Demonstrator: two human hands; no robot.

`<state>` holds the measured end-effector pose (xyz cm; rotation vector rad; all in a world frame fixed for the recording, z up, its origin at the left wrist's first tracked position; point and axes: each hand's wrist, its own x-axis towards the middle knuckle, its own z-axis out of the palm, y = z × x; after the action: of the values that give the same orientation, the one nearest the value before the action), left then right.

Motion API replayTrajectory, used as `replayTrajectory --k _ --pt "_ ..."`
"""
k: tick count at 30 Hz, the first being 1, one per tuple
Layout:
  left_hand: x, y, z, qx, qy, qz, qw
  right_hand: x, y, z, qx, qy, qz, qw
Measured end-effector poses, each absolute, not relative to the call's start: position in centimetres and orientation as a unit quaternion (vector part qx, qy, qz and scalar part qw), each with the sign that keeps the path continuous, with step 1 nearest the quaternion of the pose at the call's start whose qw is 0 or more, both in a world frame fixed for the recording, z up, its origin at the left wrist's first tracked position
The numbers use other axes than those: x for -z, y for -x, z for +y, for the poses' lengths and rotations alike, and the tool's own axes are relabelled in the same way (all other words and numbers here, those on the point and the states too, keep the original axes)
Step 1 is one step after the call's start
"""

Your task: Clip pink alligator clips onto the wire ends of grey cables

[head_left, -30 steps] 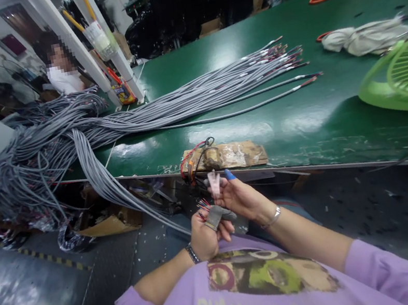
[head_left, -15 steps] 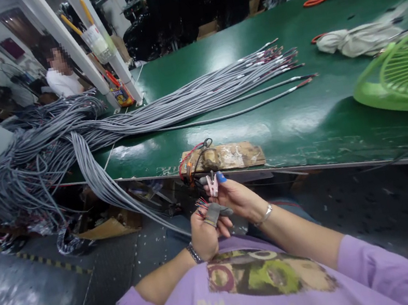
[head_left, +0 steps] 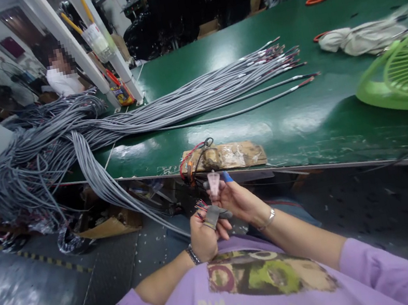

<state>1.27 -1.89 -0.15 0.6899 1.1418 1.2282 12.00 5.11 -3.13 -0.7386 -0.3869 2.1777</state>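
Grey cables (head_left: 187,100) lie along the green bench (head_left: 301,119), spilling over its left edge. A wooden block (head_left: 228,156) sits at the near edge, a green fan (head_left: 407,74) at the right edge. My left hand (head_left: 203,237) is closed around a cable end (head_left: 211,216); its coloured wires are too small to make out. My right hand (head_left: 238,199) pinches a pink clip (head_left: 214,182) below the near edge.

Single head view; we look forward and down from above own chest. Near: left hand (head_left: 203,237) and right hand (head_left: 238,200), low centre, close to lens. Beyond: green table (head_left: 301,119) stretches away up-right; grey cable bundle (head_left: 164,108) runs leftward. No second view to share.
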Motion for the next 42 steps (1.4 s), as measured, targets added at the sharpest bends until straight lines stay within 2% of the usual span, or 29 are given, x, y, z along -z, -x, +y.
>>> replayTrajectory --k 5,10,15,18,24,31,34,42 --pt "0.6 -0.6 -2.0 -0.543 -0.291 0.514 0.597 3.4 -13.5 3.8 -0.835 0.263 -0.272 0.400" --pt "0.7 -0.6 -1.8 -0.533 -0.283 0.531 0.594 2.7 -13.5 2.5 -0.729 0.324 -0.433 0.420" --pt "0.3 -0.7 -1.6 -0.507 -0.293 0.554 0.592 2.1 -13.2 2.0 -0.635 0.378 -0.496 0.457" --pt "0.2 -0.6 -1.7 -0.495 -0.297 0.557 0.597 1.3 -12.9 1.8 -0.664 0.379 -0.466 0.446" --pt "0.4 -0.5 -2.0 -0.490 -0.312 0.525 0.622 0.3 -11.8 1.8 -0.822 0.304 -0.318 0.361" --pt "0.6 -0.4 -1.9 -0.554 -0.311 0.495 0.593 1.4 -12.6 3.0 -0.815 0.334 -0.244 0.406" --pt "0.5 -0.5 -1.8 -0.564 -0.310 0.499 0.581 1.0 -12.8 3.9 -0.826 0.339 -0.229 0.387" --pt "1.1 -0.5 -1.8 -0.543 -0.352 0.520 0.557 0.1 -12.4 5.2 -0.794 0.360 -0.333 0.360"
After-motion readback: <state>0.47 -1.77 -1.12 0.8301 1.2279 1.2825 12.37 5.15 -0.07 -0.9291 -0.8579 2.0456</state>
